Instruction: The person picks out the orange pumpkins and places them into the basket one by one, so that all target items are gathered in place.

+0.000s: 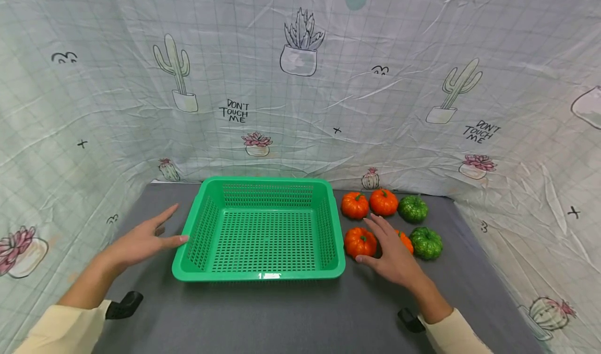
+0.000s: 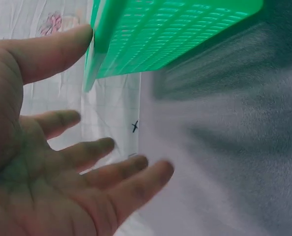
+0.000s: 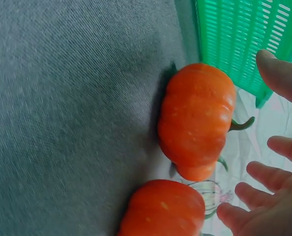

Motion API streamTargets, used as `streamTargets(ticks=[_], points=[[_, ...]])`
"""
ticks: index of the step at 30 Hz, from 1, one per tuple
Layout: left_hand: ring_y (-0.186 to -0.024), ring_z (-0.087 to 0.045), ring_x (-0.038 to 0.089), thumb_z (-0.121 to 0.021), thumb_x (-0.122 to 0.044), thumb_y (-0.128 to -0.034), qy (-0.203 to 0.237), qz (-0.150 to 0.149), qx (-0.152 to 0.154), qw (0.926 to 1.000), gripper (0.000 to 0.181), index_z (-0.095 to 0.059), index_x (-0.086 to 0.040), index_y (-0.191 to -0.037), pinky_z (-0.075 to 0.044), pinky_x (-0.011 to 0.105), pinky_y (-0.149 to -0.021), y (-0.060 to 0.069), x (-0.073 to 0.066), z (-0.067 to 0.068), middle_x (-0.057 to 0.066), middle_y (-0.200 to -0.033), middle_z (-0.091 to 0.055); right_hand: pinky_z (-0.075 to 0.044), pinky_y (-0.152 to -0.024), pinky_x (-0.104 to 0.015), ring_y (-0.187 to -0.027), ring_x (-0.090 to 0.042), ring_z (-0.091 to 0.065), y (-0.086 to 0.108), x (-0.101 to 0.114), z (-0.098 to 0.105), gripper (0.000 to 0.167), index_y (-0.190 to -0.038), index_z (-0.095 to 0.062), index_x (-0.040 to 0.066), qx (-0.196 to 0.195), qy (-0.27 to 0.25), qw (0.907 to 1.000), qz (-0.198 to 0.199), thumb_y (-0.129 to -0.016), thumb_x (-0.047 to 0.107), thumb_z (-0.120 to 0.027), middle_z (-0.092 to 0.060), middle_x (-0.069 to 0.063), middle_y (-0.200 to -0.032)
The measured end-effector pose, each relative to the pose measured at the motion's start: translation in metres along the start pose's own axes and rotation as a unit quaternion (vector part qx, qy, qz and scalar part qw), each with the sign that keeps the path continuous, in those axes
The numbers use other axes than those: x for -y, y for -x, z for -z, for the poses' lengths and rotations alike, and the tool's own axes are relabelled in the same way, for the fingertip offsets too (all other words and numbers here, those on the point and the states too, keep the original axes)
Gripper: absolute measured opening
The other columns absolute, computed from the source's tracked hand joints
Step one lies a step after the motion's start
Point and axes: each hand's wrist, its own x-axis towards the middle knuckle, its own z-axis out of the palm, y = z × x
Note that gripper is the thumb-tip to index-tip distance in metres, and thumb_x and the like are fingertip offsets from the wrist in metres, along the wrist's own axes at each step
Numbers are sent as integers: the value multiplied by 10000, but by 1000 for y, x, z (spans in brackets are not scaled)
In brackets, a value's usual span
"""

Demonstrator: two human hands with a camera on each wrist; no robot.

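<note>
A green plastic basket (image 1: 258,276) stands on the grey cloth, nothing inside it. At its left rim is my left hand (image 1: 143,242), fingers spread, the thumb at the rim; the left wrist view shows the palm (image 2: 47,187) beside the basket (image 2: 156,29). To the basket's right lie several orange pumpkins and two green ones (image 1: 413,209). My right hand (image 1: 396,257) hovers over the front orange pumpkins with relaxed fingers, holding nothing, and partly hides one (image 1: 405,242). Nearest its thumb is another orange pumpkin (image 1: 360,242), seen in the right wrist view as an orange pumpkin (image 3: 197,118).
Two orange pumpkins (image 1: 355,205) (image 1: 384,202) lie behind, near the back edge of the grey cloth (image 1: 263,317). The second green pumpkin (image 1: 426,243) is at the right. A patterned curtain (image 1: 300,109) surrounds the back and sides.
</note>
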Motion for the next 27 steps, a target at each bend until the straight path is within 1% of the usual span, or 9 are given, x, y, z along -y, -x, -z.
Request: streamTargets(ticks=[4,8,11,13,15,18,21,23,27], points=[[-1492,-257,628,-654,-390,-1033,950,44,269,9951,975,8,-69,-1674,-466,665,-1092,-3,8,2,358,-1697,-46,-369,-1139,-730,-1501,-473,-361,-2,-1,-4,889,-1580,-399,95,-60,-276,9995,-155,-860,309,-873,-330,-215,-1667],[-1448,-430,543,-659,-329,-1040,1696,96,420,9846,954,-9,-8,-1660,-551,556,-1053,-7,10,2,383,-1669,-143,-365,-1141,-731,-1493,-481,-372,-3,-1,-8,903,-1573,-408,82,-100,-436,9986,-273,-836,270,-894,-339,-219,-1663],[-1351,-590,357,-668,-306,-1037,2145,214,506,9752,952,-15,-1,-1658,-578,530,-1023,-10,12,1,380,-1653,-205,-366,-1146,-724,-1486,-483,-382,-4,0,-10,909,-1565,-415,56,-160,-480,9983,-302,-820,236,-903,-351,-230,-1654],[-1255,-650,206,-668,-285,-1039,2395,267,557,9689,945,-12,0,-1658,-591,518,-1004,-11,13,1,384,-1643,-224,-369,-1146,-722,-1480,-486,-391,-5,1,-12,911,-1563,-416,45,-188,-518,9980,-324,-814,222,-903,-355,-237,-1650],[-1162,-677,110,-667,-264,-1041,2572,289,596,9641,939,-9,1,-1657,-602,508,-985,-11,14,1,387,-1627,-255,-373,-1145,-719,-1475,-487,-400,-6,2,-13,904,-1564,-415,47,-217,-556,9976,-353,-817,209,-898,-358,-238,-1648],[-1094,-711,100,-670,-240,-1040,2732,285,620,9595,925,-26,15,-1653,-613,494,-962,-12,15,0,352,-1535,-429,-376,-1146,-716,-1464,-493,-413,-6,4,-14,885,-1558,-420,47,-318,-617,9969,-381,-821,181,-891,-378,-251,-1632],[-1066,-739,145,-675,-224,-1036,2816,268,643,9570,907,-55,35,-1645,-622,476,-943,-14,17,0,180,-1362,-625,-379,-1151,-706,-1446,-498,-434,-7,6,-16,856,-1540,-434,26,-465,-688,9957,-412,-823,143,-887,-421,-268,-1597],[-1052,-749,161,-676,-216,-1034,2863,267,662,9555,896,-69,44,-1639,-626,465,-934,-15,18,-1,59,-1266,-672,-379,-1158,-697,-1440,-496,-445,-7,6,-18,843,-1530,-443,12,-534,-727,9949,-456,-822,125,-887,-445,-273,-1578],[-1035,-754,163,-671,-211,-1037,2901,260,690,9541,882,-77,49,-1635,-629,452,-926,-16,19,-2,3,-1205,-681,-386,-1163,-679,-1424,-480,-472,-8,6,-22,832,-1523,-453,4,-623,-778,9932,-608,-820,102,-885,-477,-261,-1557]])
